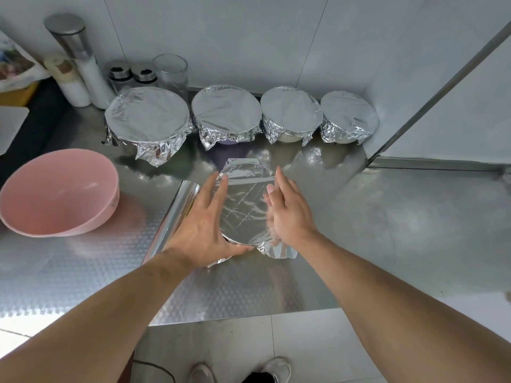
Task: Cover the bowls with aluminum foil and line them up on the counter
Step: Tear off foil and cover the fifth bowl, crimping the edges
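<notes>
While flanked by hands (201, 228), foil-covered bowl (244, 205)

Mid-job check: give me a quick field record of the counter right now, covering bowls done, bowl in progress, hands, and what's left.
covered bowls in back row: four
bowl in progress: foil-topped bowl, front centre, foil edges not all folded down
left hand: open, on the bowl's left side
right hand: open, at its right side, blurred
foil roll: lying left of that bowl
uncovered: pink bowl, far left

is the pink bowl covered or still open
Open. The pink bowl sits bare, its inside showing, with no foil on it, unlike the four foil-covered bowls lined up by the wall.
</notes>
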A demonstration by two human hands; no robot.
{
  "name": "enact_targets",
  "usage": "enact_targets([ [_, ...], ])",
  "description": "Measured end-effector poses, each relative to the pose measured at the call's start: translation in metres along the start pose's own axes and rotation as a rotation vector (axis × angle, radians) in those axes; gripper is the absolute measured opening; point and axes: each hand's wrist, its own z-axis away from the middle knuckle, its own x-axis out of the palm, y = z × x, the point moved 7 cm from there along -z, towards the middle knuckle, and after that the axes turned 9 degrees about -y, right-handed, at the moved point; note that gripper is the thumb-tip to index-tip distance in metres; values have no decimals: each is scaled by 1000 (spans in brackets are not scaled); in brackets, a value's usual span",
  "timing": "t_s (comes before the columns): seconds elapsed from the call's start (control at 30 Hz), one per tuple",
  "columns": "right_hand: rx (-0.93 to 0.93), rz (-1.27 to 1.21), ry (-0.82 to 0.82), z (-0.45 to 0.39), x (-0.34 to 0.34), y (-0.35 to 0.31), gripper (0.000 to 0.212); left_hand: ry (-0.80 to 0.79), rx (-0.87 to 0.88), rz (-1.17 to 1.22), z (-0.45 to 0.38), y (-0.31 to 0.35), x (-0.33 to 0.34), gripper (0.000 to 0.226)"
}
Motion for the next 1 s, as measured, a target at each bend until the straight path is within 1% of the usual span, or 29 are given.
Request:
enact_targets([
  [0.1, -26, 58, 18, 1, -2, -2, 57, 5, 8, 10, 0, -1, 0, 154],
  [0.23, -28, -32, 39, 1, 0, 4, 67, -3, 7, 15, 0, 0, -1, 154],
  [0.3, -20, -32, 29, 1, 0, 5, 67, -7, 4, 12, 0, 0, -1, 154],
  [0.4, -44, 79, -9, 3, -4, -2, 59, 4, -3, 5, 0, -1, -2, 155],
  [0.5, -42, 298, -85, 2, -7, -8, 65, -16, -26, -15, 0, -3, -1, 158],
  [0.53, -45, 376, -78, 1, -10, -11, 67, -25, -28, -20, 0, -2, -1, 159],
  [0.6, -113, 487, 15, -5, -18, -28, 60, -34, -25, -30, -1, -2, -3, 159],
  [0.67, -237, 497, 83, -16, -17, -51, 48, -48, -22, -47, -3, 0, -6, 158],
  [0.77, -344, 348, -19, -40, 4, -72, 31, -46, -15, -58, -4, 1, -6, 157],
  [0.83, -325, 312, -38, -49, 11, -73, 28, -33, -15, -58, -3, 1, -6, 156],
  [0.9, -269, 330, -6, -51, 10, -66, 29, -26, -17, -52, -2, 2, -5, 155],
  [1.0, -234, 365, 19, -54, 4, -58, 30, -30, -19, -47, -3, 3, -4, 155],
])
